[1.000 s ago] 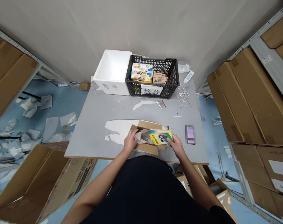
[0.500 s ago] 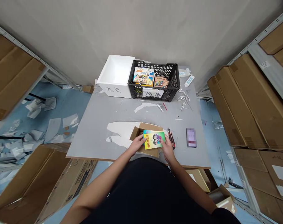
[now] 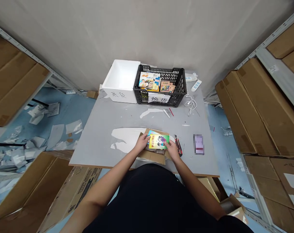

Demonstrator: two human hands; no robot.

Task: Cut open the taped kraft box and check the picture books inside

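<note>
A yellow-green children's book point(image 3: 158, 141) with cartoon figures on its cover is gripped by both my hands over an open cardboard box point(image 3: 152, 157). My left hand point(image 3: 142, 142) pinches its left edge, and my right hand point(image 3: 172, 149) has the right edge. Behind it shows part of a light-blue book point(image 3: 150, 132); whether my fingers hold that one too, I cannot tell. The box flaps are spread, and the book hides much of the inside. Just right of my right hand lies a red and black box cutter point(image 3: 178, 145).
At the back stand a white foam box point(image 3: 122, 77) and a black plastic crate point(image 3: 158, 98) with several books. A blurred phone point(image 3: 198, 144) lies at the right. White cable point(image 3: 190, 103) and power strips point(image 3: 196, 85) are behind it. Shelves of cartons flank the table point(image 3: 95, 145).
The book has moved slightly away from me and tilted back, my hands going with it. More of the box's front flap and interior now shows below it.
</note>
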